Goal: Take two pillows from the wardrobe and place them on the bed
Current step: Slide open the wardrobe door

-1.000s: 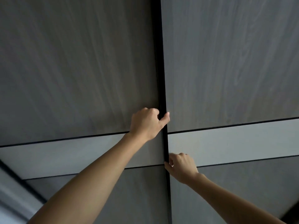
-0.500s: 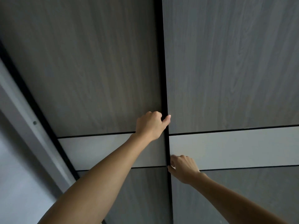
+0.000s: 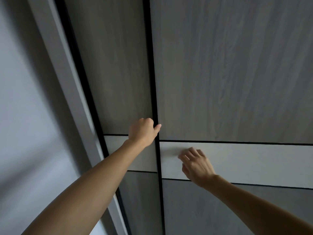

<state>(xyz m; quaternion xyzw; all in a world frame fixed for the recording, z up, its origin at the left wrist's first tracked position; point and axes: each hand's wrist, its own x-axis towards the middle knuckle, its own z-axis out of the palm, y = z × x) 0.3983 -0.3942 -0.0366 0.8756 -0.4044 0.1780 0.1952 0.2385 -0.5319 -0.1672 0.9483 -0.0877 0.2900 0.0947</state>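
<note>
Left hand (image 3: 143, 131) is closed around the dark edge of the left wardrobe door (image 3: 118, 68), with the fingers curled into the seam and the thumb lying on the front. Right hand (image 3: 196, 164) is open and holds nothing; its spread fingers rest on, or very near, the pale band of the right wardrobe door (image 3: 237, 73). Both doors appear shut, so the two pillows are not visible; I judge they are behind the doors. The bed is also out of view. A risk from here: the curled fingers could be pinched in the seam if the doors press together, or the flat right hand could slip, because the smooth panel gives it no handle.
</note>
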